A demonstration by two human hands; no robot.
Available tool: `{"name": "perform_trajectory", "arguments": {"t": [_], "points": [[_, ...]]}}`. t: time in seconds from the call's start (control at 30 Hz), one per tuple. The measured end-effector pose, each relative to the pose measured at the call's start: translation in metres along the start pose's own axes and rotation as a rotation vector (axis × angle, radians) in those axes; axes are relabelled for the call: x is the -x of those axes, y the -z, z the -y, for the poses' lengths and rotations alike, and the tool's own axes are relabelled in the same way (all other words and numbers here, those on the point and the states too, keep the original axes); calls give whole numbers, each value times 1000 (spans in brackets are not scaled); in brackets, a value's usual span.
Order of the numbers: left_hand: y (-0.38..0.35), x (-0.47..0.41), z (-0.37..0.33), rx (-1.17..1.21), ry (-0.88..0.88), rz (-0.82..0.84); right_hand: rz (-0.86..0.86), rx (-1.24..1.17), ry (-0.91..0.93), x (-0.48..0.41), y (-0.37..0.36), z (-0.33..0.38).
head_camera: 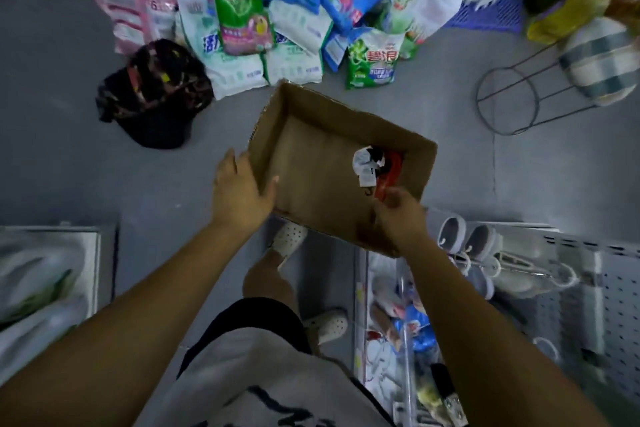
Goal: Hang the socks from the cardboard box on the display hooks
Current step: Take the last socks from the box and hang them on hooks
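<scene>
Box (332, 135): cardboard, open, held above floor (69, 156).
Socks (367, 160): inside box, right corner.
Left hand (242, 191): clamped on box's left wall.
Right hand (398, 215): gripping box's near-right rim.

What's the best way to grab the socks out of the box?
Pinch the white end of the socks, which seems to stick up above the black and red parts. Come straight down from above, because the walls of the box stand all around them. They lie in the right corner, so the right hand, which is just beside them, looks like the best one to use.
</scene>
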State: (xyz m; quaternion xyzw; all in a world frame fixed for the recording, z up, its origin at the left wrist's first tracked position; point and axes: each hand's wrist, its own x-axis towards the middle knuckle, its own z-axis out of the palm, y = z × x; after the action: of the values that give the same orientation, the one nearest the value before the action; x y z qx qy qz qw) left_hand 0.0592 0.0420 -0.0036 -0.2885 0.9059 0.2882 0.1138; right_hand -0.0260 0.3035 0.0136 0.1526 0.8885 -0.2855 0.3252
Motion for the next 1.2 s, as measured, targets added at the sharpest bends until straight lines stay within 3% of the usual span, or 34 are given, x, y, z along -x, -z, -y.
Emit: {"name": "perform_trajectory", "arguments": {"t": [0.13, 0.23, 0.43, 0.67, 0.8, 0.93, 1.07, 1.2], "points": [[-10, -44, 1, 135, 113, 25, -36, -77, -146, -62, -14, 15], [-24, -60, 5, 156, 144, 15, -54, -79, -156, -101, -23, 21], [-43, -62, 10, 88, 132, -67, 51, 269, -143, -174, -54, 13], [-46, -65, 11, 18, 117, -76, -113, 408, -182, -222, -74, -5], [-46, -66, 10, 4, 119, -92, -217, 269, -152, -215, -68, -2], [-46, -66, 9, 0, 128, -100, -209, 73, -214, -190, -60, 7], [-41, -64, 7, 63, 136, -55, -102, -472, -455, -142, -48, 29], [-24, -51, -3, 174, 114, -48, 81, -687, -452, -82, -25, 45]]}}
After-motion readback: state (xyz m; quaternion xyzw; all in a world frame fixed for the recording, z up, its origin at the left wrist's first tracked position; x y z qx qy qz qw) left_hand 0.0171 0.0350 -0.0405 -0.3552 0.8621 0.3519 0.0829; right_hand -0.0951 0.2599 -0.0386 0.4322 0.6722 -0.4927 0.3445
